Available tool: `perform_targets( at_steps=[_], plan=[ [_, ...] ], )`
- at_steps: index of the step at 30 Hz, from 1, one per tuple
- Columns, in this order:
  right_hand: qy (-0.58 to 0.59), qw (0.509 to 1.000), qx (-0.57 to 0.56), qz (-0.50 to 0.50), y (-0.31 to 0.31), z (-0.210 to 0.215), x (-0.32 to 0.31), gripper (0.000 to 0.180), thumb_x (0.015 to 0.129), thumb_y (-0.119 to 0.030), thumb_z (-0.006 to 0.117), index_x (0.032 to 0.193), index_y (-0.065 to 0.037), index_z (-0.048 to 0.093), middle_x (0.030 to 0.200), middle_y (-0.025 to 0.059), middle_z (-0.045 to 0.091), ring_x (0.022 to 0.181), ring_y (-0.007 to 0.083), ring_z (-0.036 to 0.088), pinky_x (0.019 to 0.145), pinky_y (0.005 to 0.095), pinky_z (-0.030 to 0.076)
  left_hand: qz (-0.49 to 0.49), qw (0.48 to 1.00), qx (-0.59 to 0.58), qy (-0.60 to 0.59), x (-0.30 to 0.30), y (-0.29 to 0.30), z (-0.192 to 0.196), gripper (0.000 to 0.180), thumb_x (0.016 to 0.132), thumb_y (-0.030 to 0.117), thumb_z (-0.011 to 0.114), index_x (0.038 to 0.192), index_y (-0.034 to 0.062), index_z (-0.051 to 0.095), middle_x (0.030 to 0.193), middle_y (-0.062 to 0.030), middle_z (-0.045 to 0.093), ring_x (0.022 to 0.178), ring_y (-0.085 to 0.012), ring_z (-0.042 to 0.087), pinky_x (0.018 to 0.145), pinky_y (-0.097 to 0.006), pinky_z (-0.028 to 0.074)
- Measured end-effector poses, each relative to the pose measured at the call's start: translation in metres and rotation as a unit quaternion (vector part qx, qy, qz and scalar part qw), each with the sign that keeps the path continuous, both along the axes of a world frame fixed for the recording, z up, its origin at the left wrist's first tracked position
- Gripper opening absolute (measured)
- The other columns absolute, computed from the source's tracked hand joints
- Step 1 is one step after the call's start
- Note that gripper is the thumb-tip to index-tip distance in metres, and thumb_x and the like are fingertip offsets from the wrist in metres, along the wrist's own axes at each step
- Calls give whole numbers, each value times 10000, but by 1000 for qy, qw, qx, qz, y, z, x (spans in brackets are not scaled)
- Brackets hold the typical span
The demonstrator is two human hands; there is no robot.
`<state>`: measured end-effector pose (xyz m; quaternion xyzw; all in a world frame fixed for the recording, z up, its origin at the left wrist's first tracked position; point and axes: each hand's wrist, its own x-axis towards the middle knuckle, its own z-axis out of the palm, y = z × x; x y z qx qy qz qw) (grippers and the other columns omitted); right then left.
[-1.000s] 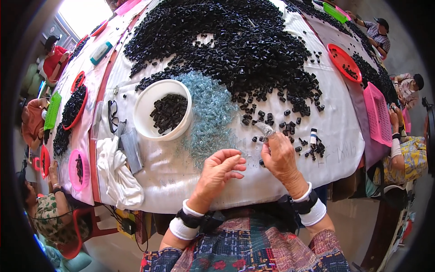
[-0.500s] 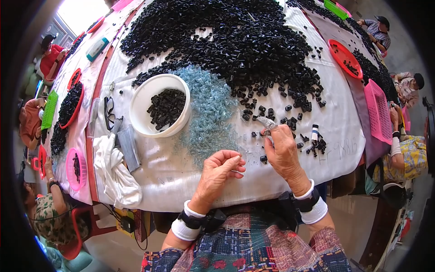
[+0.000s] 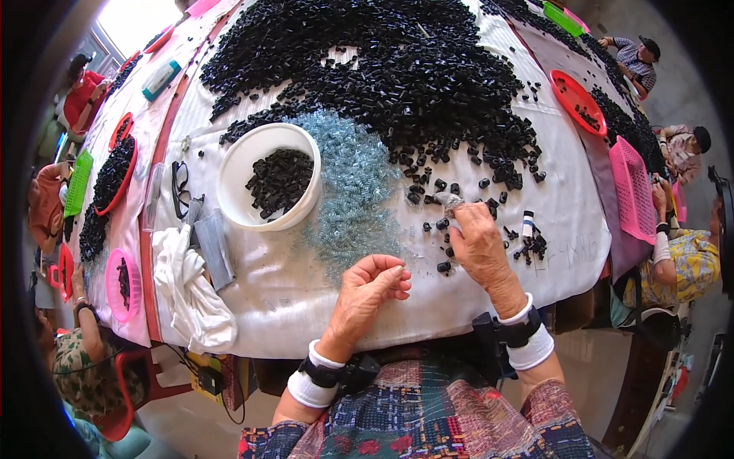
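I see the right hand (image 3: pixel 480 249) on the bench (image 3: pixel 306 306), its grip pinched narrow on what looks like a small grey part (image 3: pixel 449 202) beside loose black caps (image 3: pixel 428 84). The left hand (image 3: pixel 369 289) curls nearly closed near the blue springs (image 3: pixel 348 191); I cannot tell whether it holds anything.
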<state>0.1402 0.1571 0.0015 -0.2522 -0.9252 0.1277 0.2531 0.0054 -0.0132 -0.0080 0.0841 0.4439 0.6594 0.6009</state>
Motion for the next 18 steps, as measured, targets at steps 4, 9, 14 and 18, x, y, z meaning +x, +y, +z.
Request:
perform_targets(
  at_steps=[4,9,14,18],
  plan=[
    [-16,999,35,23,1,-10,-6,282,709,11,588,985,-1,531,917,147,570,891,304,542,803,373,462,-7,1000,11,4,0,0,-3,171,895,122,594,1009,-3,569,893,-93,639,754,-132,627,672,-251,533],
    [-14,1000,2,22,0,-8,-9,280,712,25,574,986,17,519,870,165,561,851,329,549,756,392,469,-11,1000,-5,20,1,2,2,164,893,111,594,1014,2,573,903,-103,633,755,-143,628,666,-260,538],
    [50,996,-29,69,-38,13,-3,274,707,39,577,974,35,516,847,176,548,777,349,553,677,410,481,14,999,-14,30,7,7,7,169,890,112,599,1015,1,574,895,-95,634,750,-145,628,653,-251,538],
    [98,980,-27,174,-64,22,-6,292,696,70,584,983,35,542,856,171,557,783,341,555,688,392,482,-6,999,49,4,1,2,-5,201,867,127,635,1013,-1,581,878,-71,647,751,-121,629,639,-225,527]
  ],
)
